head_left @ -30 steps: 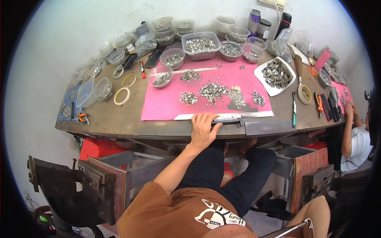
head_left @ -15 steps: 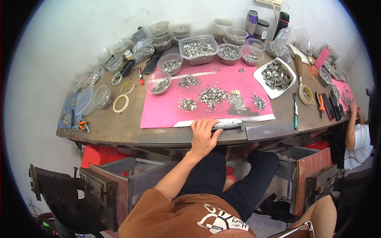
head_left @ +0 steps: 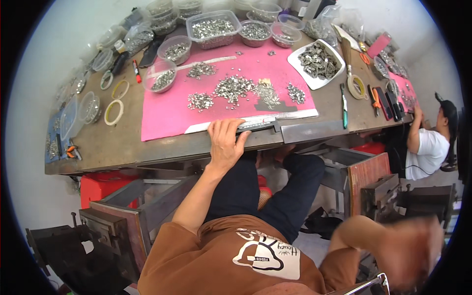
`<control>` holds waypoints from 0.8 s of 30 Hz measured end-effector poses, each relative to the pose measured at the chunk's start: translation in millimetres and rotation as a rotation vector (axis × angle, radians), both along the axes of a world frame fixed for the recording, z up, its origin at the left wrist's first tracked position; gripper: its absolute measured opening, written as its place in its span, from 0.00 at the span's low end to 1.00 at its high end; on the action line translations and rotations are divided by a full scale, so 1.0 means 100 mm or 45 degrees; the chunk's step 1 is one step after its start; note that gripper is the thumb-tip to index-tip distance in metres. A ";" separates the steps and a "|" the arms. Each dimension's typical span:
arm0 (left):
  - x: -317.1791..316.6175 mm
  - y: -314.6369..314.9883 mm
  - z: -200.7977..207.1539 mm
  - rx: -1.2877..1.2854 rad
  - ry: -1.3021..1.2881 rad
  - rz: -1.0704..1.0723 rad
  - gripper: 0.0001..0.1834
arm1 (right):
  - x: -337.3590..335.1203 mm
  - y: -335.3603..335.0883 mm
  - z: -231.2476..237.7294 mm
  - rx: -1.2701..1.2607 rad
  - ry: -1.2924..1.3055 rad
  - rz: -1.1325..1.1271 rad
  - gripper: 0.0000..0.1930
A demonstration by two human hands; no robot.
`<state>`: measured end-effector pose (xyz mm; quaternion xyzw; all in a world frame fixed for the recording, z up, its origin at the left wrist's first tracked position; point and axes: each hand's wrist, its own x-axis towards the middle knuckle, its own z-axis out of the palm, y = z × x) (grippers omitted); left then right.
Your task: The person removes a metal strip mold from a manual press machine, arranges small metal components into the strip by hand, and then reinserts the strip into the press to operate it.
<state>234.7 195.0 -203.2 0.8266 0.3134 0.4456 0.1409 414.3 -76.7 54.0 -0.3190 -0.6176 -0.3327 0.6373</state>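
My left hand [head_left: 227,142] lies at the front edge of the workbench, fingers stretched over a dark bar [head_left: 258,125] with scale marks and a short crosspiece at its right end. Its thumb points right, apart from the fingers. My right hand [head_left: 410,250] is lifted beside my body at the lower right, smeared by motion, so its fingers cannot be read. Beyond the bar is a pink sheet [head_left: 164,122] bearing a large pile of small silvery metal pieces [head_left: 233,89], smaller heaps [head_left: 200,102], and thin slivers [head_left: 268,96] on a grey patch.
Clear tubs of metal pieces [head_left: 214,29] line the back. A white dish [head_left: 314,61] of grey pieces stands right, near a toothbrush [head_left: 344,105], a brush [head_left: 348,54] and orange-handled pliers [head_left: 375,101]. Tape rolls [head_left: 114,112] lie left. A person [head_left: 427,142] sits far right.
The view has shifted, so the bench sits further up and left. My right forearm and hand have come up into view at the lower right. My left hand stays on the bar.
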 end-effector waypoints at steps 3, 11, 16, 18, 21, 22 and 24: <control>-0.11 0.00 -0.01 -0.045 0.043 0.041 0.18 | 0.09 1.09 -1.10 -1.053 0.215 -0.217 0.20; -0.21 -0.06 0.08 -0.171 0.114 0.012 0.19 | -0.03 1.86 -2.26 -1.464 0.310 -0.014 0.19; -0.20 -0.03 0.11 -0.233 0.137 -0.062 0.19 | 0.13 1.86 -2.22 -1.539 0.324 -0.016 0.16; -0.19 0.01 0.14 -0.279 0.148 -0.089 0.19 | 0.16 1.88 -2.24 -1.520 0.363 -0.008 0.16; -0.16 0.05 0.19 -0.339 0.156 -0.091 0.18 | 0.21 1.91 -2.31 -1.453 0.434 -0.001 0.19; -0.14 0.07 0.20 -0.352 0.154 -0.070 0.17 | 0.19 1.91 -2.31 -1.445 0.495 -0.005 0.20; -0.11 0.13 0.21 -0.288 0.142 -0.049 0.15 | 0.20 1.92 -2.33 -1.472 0.407 -0.035 0.25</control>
